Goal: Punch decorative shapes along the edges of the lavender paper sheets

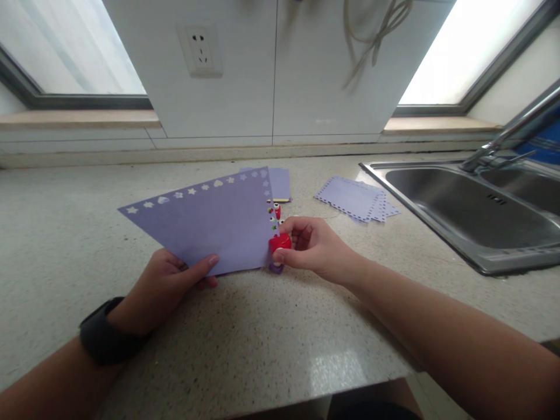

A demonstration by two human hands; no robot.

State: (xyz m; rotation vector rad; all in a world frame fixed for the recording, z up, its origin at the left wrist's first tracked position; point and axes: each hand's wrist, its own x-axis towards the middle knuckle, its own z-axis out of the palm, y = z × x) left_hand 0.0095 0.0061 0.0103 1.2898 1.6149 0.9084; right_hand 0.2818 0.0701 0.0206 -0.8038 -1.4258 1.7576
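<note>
Counter (56, 233), pale, speckled, spanning the frame. Black wristband (107, 332), lower left, on the left wrist. Left hand (170, 277), left of centre: closed, thumb above, fingers beneath, pinching the sheet's lower edge. Purple sheet (214, 227), centre, tilted; cut-out shapes along top and right edges. Purple paper (280, 184), partly hidden behind it. Red punch (281, 242), centre, at the sheet's right edge. Right hand (317, 248): closed, thumb and fingers gripping the punch. Purple cards (350, 198), right of centre, overlapping, edges perforated. Steel sink (455, 198), right.
</note>
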